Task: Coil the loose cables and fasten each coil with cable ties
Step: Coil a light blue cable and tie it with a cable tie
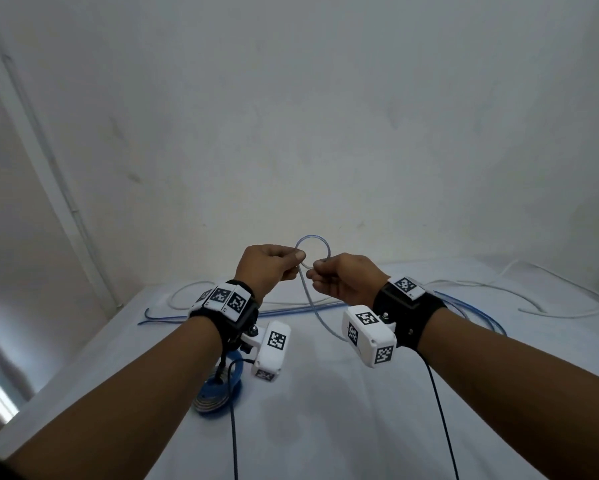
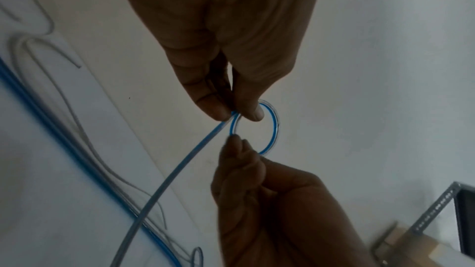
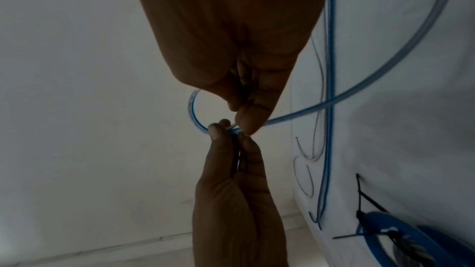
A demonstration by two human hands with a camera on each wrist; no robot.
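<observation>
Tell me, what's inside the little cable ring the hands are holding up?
Nothing: through the cable loop only the pale wall shows. The left hand and right hand pinch its bottom, hiding the crossing.

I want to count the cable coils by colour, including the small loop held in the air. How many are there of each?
Blue coil on the table: 1
Grey coil beside it: 1
Clear blue-striped cable loop in the air: 1
Total: 3

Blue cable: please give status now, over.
Left hand and right hand both pinch blue cable. First small loop formed, no tie yet. Nothing in the way.
</observation>
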